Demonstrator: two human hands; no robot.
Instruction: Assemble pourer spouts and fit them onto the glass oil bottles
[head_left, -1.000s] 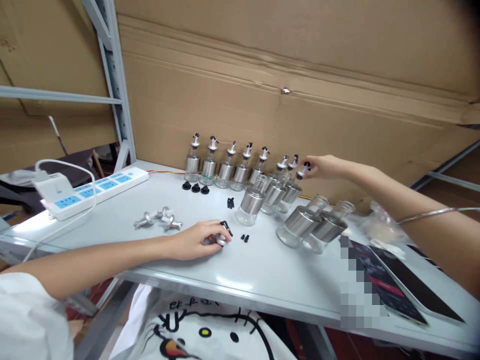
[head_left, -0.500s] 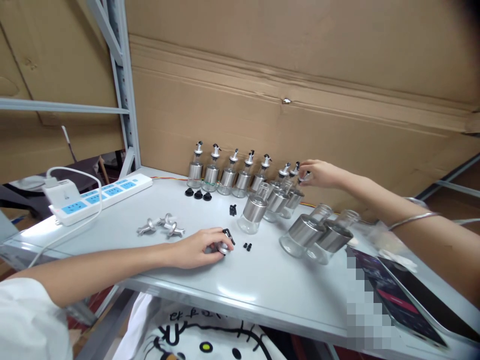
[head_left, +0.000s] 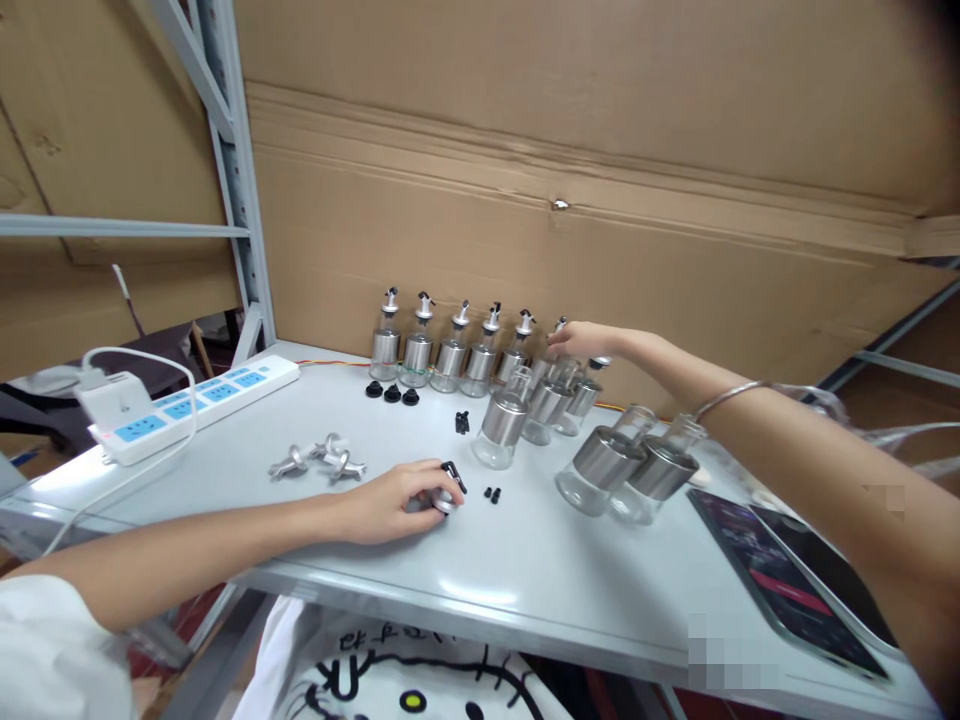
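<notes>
Near the middle of the frame, the left hand (head_left: 390, 503) rests on the table (head_left: 540, 560), thumb and fingers pinching a silver and black spout (head_left: 444, 500). Higher and to the right, the right hand (head_left: 589, 342) is by a bottle top (head_left: 561, 324); I can't tell if its fingers pinch it. A glass bottle (head_left: 501, 425) with no top stands in front, partly hiding bottles behind. A power strip (head_left: 217, 400) lies at left, a phone (head_left: 787, 582) at lower right.

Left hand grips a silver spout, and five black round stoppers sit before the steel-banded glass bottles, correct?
Not five: the head view shows three black round stoppers in front of the steel-banded glass bottles; the left hand does grip a silver spout.
</notes>
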